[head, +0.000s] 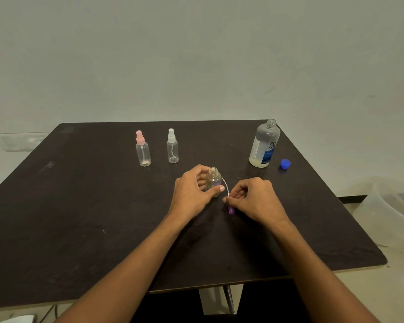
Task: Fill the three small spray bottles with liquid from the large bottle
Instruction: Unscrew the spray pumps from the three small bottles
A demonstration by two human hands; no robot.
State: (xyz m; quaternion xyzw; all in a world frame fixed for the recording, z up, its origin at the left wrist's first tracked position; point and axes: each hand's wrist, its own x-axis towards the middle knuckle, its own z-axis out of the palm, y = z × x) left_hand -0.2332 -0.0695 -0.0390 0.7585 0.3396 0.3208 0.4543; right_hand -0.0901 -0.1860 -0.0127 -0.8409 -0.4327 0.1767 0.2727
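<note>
My left hand (191, 192) grips a small clear bottle (214, 180) with no top, upright on the dark table (79, 206). My right hand (254, 199) pinches its purple spray top (230, 209), low at the table; the white dip tube (226, 186) curves up beside the bottle. Two capped small spray bottles stand farther back: one with a pink top (142, 149), one with a white top (172, 146). The large bottle (264, 144), uncapped with a blue label, stands at the back right with pale liquid low inside.
A blue cap (285, 164) lies on the table just right of the large bottle. A translucent plastic tub (387, 213) sits on the floor past the table's right edge. A plain wall rises behind the table.
</note>
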